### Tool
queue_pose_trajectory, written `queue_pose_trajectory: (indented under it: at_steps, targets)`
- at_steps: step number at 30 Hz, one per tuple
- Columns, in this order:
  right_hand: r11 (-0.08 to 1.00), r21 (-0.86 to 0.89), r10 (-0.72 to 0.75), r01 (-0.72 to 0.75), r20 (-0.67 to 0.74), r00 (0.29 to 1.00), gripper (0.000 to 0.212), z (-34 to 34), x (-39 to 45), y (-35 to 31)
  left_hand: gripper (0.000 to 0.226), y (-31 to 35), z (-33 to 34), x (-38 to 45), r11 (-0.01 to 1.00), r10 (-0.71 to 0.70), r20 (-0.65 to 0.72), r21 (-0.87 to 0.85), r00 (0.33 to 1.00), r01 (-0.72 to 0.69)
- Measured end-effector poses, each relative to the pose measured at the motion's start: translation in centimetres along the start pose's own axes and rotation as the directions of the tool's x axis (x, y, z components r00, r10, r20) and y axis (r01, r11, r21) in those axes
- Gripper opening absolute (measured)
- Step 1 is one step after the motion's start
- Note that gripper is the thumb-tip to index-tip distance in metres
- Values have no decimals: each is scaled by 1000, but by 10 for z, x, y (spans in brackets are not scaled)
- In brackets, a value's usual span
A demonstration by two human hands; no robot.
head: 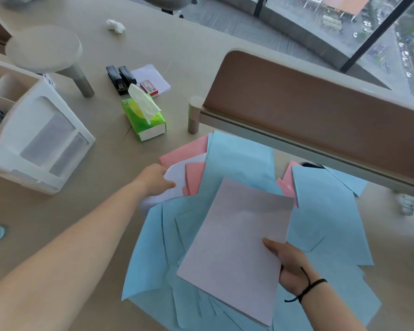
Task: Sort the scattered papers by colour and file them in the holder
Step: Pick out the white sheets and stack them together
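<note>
Blue papers (325, 218) lie scattered over the desk in front of me, with pink papers (194, 151) poking out at the far side. My right hand (289, 268) grips a stack of white sheets (237, 247) by its right edge, held above the blue ones. My left hand (154, 179) reaches forward and pinches a loose white sheet (175, 185) lying among the pink papers. The white file holder (41, 142) stands at the left of the desk.
A green tissue box (145, 120) sits beyond the papers. Two black staplers (120, 78), a small red box (149, 88) and white notes lie further back. A brown desk divider (320, 115) runs along the right. A crumpled tissue (115, 26) lies far back.
</note>
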State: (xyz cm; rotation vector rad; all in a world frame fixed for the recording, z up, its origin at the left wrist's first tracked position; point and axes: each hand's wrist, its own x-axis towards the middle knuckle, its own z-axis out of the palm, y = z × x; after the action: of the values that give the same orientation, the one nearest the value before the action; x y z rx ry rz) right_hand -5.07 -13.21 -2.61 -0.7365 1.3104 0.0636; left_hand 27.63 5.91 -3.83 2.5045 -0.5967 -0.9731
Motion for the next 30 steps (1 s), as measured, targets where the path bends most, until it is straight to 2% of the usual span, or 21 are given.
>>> queue_pose_trajectory:
  at_steps: [1, 3, 5, 8, 10, 13, 14, 15, 16, 18, 20, 25, 28, 30]
  targets:
    - [1000, -1, -1, 1, -4, 1000, 28, 0, -1, 0, 40, 9, -5, -9, 999, 33, -37, -21, 999, -34]
    - [1000, -15, -4, 4, -11, 1000, 29, -1, -3, 1, 32, 28, -20, -31, 996, 84, -106, -20, 991, -86]
    - [1000, -24, -2, 2, -13, 1000, 30, -1, -6, 4, 29, 47, -34, -60, 991, 134, -223, 45, 966, -127]
    - [1000, -21, 7, -7, -8, 1000, 28, -2, -12, 8, 35, 76, -47, -115, 951, 278, -447, 256, 850, -176]
    - [1000, 1, 10, -10, -12, 1000, 28, -4, -16, 11, 33, 95, -45, -152, 902, 397, -507, 372, 765, -221]
    - [1000, 22, 3, -3, -2, 1000, 26, -6, -24, 13, 21, 117, -9, -186, 793, 564, -418, 514, 712, -326]
    - [1000, 25, 1, -1, 1, 1000, 24, -6, -27, 13, 18, 123, 9, -190, 763, 596, -359, 531, 718, -368]
    - [1000, 28, -1, 0, 9, 1000, 23, -7, -30, 13, 13, 128, 30, -191, 744, 608, -292, 534, 738, -402]
    - [1000, 23, -4, 4, 11, 1000, 23, -7, -33, 13, 8, 132, 50, -190, 747, 585, -199, 511, 786, -426]
    - [1000, 15, -11, 11, 7, 1000, 23, -10, -36, 13, 14, 132, 94, -178, 777, 486, -6, 460, 874, -430]
    - [1000, 12, -18, 18, -16, 1000, 23, -13, -34, 15, 16, 127, 131, -166, 801, 409, 124, 425, 904, -421]
    - [995, 93, -35, 38, -35, 999, 40, -21, -21, 24, 15, 132, 187, -175, 839, 370, 207, 345, 906, -421]
    - [972, 236, -33, 8, 101, 994, 60, -23, -23, 28, 21, 139, 197, -182, 816, 357, 243, 388, 902, -428]
    - [965, 262, -25, -13, 143, 989, 68, -26, -25, 29, 20, 141, 198, -185, 825, 341, 269, 374, 901, -424]
